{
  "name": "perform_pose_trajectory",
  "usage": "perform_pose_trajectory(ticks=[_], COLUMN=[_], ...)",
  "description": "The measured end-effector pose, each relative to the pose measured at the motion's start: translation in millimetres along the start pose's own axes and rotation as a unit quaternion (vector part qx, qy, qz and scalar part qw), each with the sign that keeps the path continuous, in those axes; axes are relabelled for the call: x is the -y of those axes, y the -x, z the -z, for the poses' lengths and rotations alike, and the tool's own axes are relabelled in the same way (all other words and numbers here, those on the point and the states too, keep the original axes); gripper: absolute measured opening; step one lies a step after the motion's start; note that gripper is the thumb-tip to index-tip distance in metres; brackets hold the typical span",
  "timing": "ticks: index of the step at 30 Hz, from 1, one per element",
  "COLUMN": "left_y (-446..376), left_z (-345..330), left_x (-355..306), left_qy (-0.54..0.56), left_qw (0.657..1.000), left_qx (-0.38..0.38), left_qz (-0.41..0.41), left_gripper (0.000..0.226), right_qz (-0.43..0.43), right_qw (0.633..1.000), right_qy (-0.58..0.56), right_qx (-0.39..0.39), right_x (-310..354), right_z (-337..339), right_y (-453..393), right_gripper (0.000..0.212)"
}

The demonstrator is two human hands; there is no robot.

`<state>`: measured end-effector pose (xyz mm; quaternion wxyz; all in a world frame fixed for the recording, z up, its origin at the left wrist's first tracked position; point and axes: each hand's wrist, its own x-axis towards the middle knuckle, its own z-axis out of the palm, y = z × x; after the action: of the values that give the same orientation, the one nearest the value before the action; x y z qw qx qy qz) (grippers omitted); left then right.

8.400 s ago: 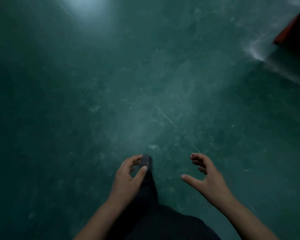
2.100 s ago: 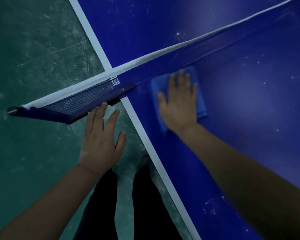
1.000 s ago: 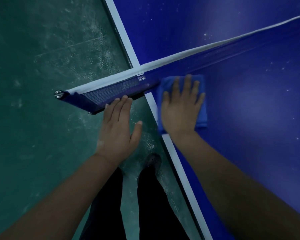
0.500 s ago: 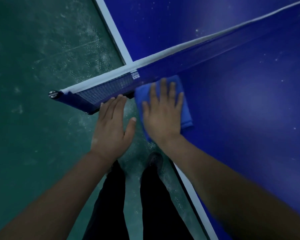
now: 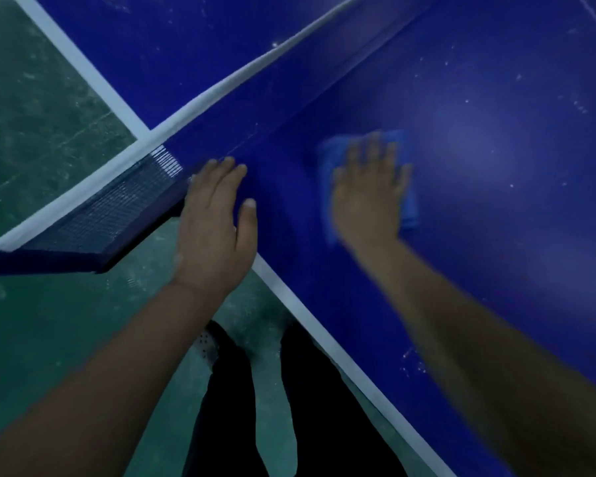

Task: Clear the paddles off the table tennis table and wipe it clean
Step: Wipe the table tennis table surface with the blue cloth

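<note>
The blue table tennis table fills the right and top of the view, with a white line along its near edge and white specks on its surface. My right hand lies flat with straight fingers on a folded blue cloth, pressing it on the table a little in front of the net; the hand looks motion-blurred. My left hand is flat with straight fingers over the table's edge, next to the net's end. No paddle is in view.
The net, with a white top band, crosses the table diagonally and overhangs its side at the left. Green dusty floor lies to the left and below. My legs in dark trousers stand by the table's edge.
My right hand has slid the cloth to the right, from the table's side edge inward over the surface. My left hand has moved from beside the net's overhang to the table's edge.
</note>
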<state>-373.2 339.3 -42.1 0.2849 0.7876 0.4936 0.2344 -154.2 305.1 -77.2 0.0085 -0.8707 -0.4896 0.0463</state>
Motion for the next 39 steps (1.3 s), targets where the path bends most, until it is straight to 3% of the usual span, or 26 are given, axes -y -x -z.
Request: perform_pose_trajectory(ticks=[3, 5, 7, 9, 11, 13, 15, 18, 20, 22, 24, 26, 28, 31, 35, 37, 39], left_y=[-21.0, -21.8, -17.3, -16.5, -17.1, -17.8, -17.9, -19.2, -19.8, -19.2, -18.5, -18.6, -18.8, -16.6, -17.7, -18.0, -18.4], left_z=[-21.6, -37.0, -47.1, -51.0, -51.3, -51.2, -52.0, -52.0, -52.0, -52.0, -52.1, -52.5, -53.3, -54.0, -55.2, -55.2, -55.0], left_x=[-4.6, -3.2, 4.3, 11.7, 13.1, 11.4, 10.1, 9.5, 9.0, 9.8, 11.0, 12.1, 13.7, 15.5, 15.5, 15.4, 15.7], left_qy=[-0.018, -0.083, -0.181, -0.235, -0.253, -0.264, -0.266, -0.265, -0.259, -0.261, -0.261, -0.264, -0.268, -0.258, -0.257, -0.266, -0.263], left_qw=[0.995, 0.973, 0.934, 0.913, 0.909, 0.906, 0.905, 0.907, 0.908, 0.908, 0.906, 0.905, 0.904, 0.907, 0.905, 0.903, 0.903], left_qx=[0.076, 0.176, 0.239, 0.25, 0.249, 0.253, 0.255, 0.254, 0.255, 0.251, 0.255, 0.257, 0.255, 0.25, 0.256, 0.257, 0.259], left_qz=[-0.053, -0.121, -0.192, -0.219, -0.218, -0.213, -0.211, -0.208, -0.209, -0.21, -0.213, -0.213, -0.214, -0.221, -0.221, -0.219, -0.219], left_gripper=[0.05, 0.056, 0.063, 0.065, 0.066, 0.066, 0.065, 0.065, 0.065, 0.066, 0.066, 0.067, 0.067, 0.067, 0.068, 0.069, 0.07], right_qz=[0.276, 0.323, 0.254, 0.079, -0.117, -0.24, -0.213, 0.051, 0.143, 0.086, -0.076, -0.241, -0.326, -0.312, -0.139, -0.103, -0.177], right_qw=[0.96, 0.943, 0.962, 0.99, 0.992, 0.97, 0.977, 0.996, 0.986, 0.994, 0.994, 0.968, 0.943, 0.95, 0.989, 0.993, 0.984], right_qy=[0.004, 0.014, 0.075, 0.101, 0.037, -0.034, -0.013, -0.003, -0.01, 0.014, 0.038, -0.001, -0.04, -0.009, -0.051, -0.06, -0.023], right_qx=[0.053, 0.085, 0.072, 0.066, 0.043, 0.027, 0.017, 0.068, 0.089, 0.069, 0.07, 0.072, 0.043, -0.003, 0.014, 0.017, 0.023], right_x=[22.1, -16.5, -77.1, -139.8, -182.3, -170.3, -120.6, -49.4, -65.0, -114.4, -170.5, -206.8, -193.2, -112.1, -7.1, -20.2, -69.0], right_z=[-13.2, -10.9, -8.6, 1.0, 15.7, 17.6, 6.7, -5.5, -3.5, -0.7, 5.8, 13.6, 12.8, -2.8, -17.7, -18.7, -15.9], right_y=[99.4, 108.0, 75.3, 33.1, 5.2, 0.2, 24.1, 96.2, 115.6, 101.4, 85.2, 82.2, 89.2, 115.6, 155.6, 162.6, 171.7], right_gripper=[0.056, 0.055, 0.058, 0.064, 0.064, 0.062, 0.059, 0.058, 0.056, 0.056, 0.057, 0.058, 0.059, 0.058, 0.058, 0.058, 0.058])
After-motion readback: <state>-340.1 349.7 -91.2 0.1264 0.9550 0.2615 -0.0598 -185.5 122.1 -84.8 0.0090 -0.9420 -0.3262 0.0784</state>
